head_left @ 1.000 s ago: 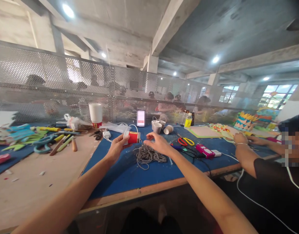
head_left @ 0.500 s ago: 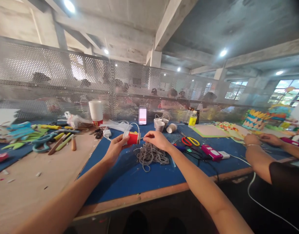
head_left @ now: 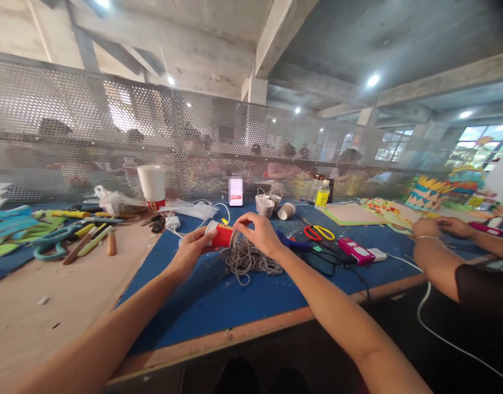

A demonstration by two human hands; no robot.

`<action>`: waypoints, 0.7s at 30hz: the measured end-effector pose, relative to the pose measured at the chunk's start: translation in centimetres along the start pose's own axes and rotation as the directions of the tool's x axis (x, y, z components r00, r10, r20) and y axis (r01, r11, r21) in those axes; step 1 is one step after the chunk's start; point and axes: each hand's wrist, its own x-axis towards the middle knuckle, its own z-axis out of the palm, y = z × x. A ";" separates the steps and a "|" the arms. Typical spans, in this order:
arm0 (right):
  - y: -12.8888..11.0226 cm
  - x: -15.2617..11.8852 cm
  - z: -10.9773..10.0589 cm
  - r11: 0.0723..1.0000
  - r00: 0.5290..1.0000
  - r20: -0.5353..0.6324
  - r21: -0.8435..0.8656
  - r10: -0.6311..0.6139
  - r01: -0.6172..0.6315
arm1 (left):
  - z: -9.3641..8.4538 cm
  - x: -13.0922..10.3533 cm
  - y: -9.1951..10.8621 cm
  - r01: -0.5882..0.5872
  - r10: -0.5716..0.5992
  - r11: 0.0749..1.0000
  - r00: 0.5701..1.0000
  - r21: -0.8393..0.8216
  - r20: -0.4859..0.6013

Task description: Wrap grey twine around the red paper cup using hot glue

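A red and white paper cup (head_left: pixel 222 236) lies sideways in my left hand (head_left: pixel 193 245), its fingers wrapped round one end. Grey cord shows around the cup's right end. My right hand (head_left: pixel 257 232) is at that end, thumb and fingers pinched together on the grey cord. Under and beside my right hand, a loose heap of grey cord (head_left: pixel 251 261) rests on the blue mat (head_left: pixel 206 306).
Behind are a phone (head_left: pixel 235 192), small wrapped cups (head_left: pixel 265 206), and a cup stack (head_left: pixel 151 183). Scissors (head_left: pixel 319 233) and a magenta device (head_left: pixel 355 251) lie right; tools (head_left: pixel 57 241) lie left. Another person's hands (head_left: pixel 427 228) work at far right.
My right hand has come up against the cup's end, closer to my left hand. The view has shifted slightly.
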 end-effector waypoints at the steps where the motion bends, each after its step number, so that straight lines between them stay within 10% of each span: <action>1: 0.0 0.0 0.0 1.000 1.000 -0.004 0.000 0.012 -0.012 | 0.0 0.0 0.0 0.000 0.000 1.000 1.000 0.003 0.000; 21: 0.4 -0.2 0.5 0.996 0.996 -0.026 0.023 0.082 -0.081 | 0.0 -0.2 0.1 -0.014 0.014 1.000 1.000 0.008 0.009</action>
